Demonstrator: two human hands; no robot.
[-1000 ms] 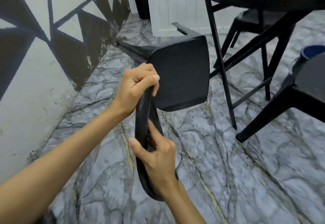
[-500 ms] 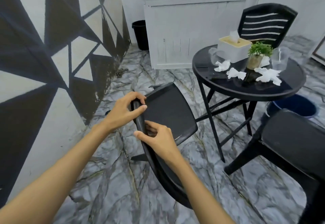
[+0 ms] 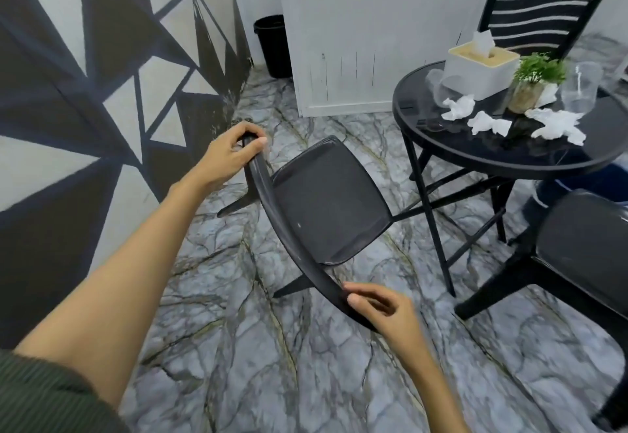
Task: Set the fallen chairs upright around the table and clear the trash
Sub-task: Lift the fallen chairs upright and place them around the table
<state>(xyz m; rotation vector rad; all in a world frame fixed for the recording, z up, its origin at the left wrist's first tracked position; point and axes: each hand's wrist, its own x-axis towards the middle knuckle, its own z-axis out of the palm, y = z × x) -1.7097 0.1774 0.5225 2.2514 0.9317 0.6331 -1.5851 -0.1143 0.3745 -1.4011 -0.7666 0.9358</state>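
Note:
A black plastic chair (image 3: 326,201) stands upright on the marble floor, its seat facing the round black table (image 3: 452,147). My left hand (image 3: 231,157) grips the far end of the chair's top backrest edge. My right hand (image 3: 380,307) holds the near end of the same edge. Several crumpled white tissues (image 3: 489,121) lie on the table top. A second black chair (image 3: 577,245) stands at the right. A third chair (image 3: 533,11) stands behind the table.
On the table are a tissue box (image 3: 481,65), a small potted plant (image 3: 535,82) and a clear cup (image 3: 579,87). A black bin (image 3: 273,45) stands by the white cabinet (image 3: 373,35). A blue bin (image 3: 588,184) sits under the table. The patterned wall (image 3: 102,92) runs along the left.
The chair went from lying tilted on the floor to standing on its legs. My hands spread apart along the backrest edge. My view rose, showing the table top.

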